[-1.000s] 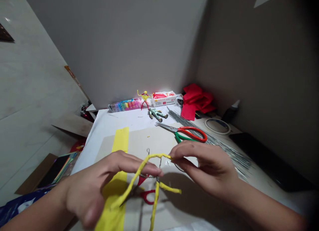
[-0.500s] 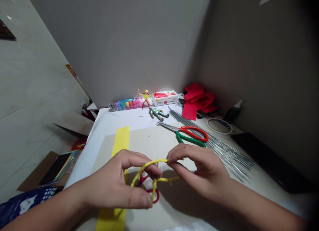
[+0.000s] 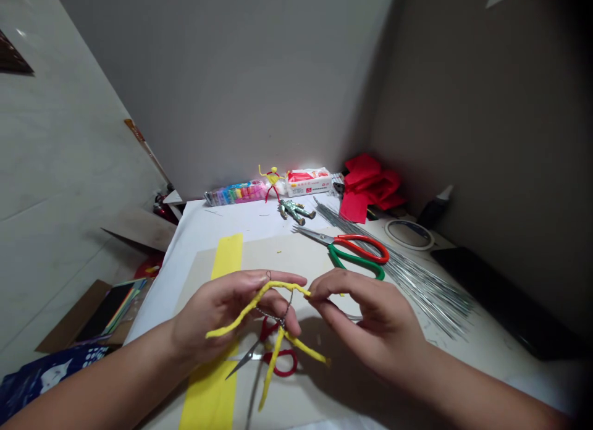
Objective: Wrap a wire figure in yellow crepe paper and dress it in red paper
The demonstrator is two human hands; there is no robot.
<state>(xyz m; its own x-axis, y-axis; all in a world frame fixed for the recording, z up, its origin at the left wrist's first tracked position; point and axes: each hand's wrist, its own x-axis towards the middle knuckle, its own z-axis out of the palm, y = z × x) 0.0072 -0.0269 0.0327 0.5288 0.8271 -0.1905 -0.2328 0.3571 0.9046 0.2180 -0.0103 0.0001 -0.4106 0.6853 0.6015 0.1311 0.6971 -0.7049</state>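
Between my hands is a wire figure (image 3: 273, 286) with twisted bare wire at its middle and yellow-wrapped limbs. My left hand (image 3: 222, 312) holds it, fingers behind the wire body; the thumb is mostly hidden. My right hand (image 3: 365, 316) pinches the tip of one yellow limb between thumb and fingers. Two other yellow limbs hang down in front of small red-handled scissors (image 3: 282, 363), which lie on the grey board (image 3: 259, 254) beneath. A strip of yellow paper (image 3: 208, 396) runs along the board's left side.
Large scissors (image 3: 356, 248) with red and green handles lie beyond my right hand, beside a bundle of wires (image 3: 412, 282). Behind stand a yellow-and-red figure (image 3: 273, 180) and a white-red packet (image 3: 308, 181). A silvery figure (image 3: 296, 210), red paper (image 3: 370, 189) and a tape roll (image 3: 409, 234) are nearby.
My left thumb has drawn back and the figure has turned, so its limbs now spread left and downward. The wire body and the small scissors' blades have come into view.
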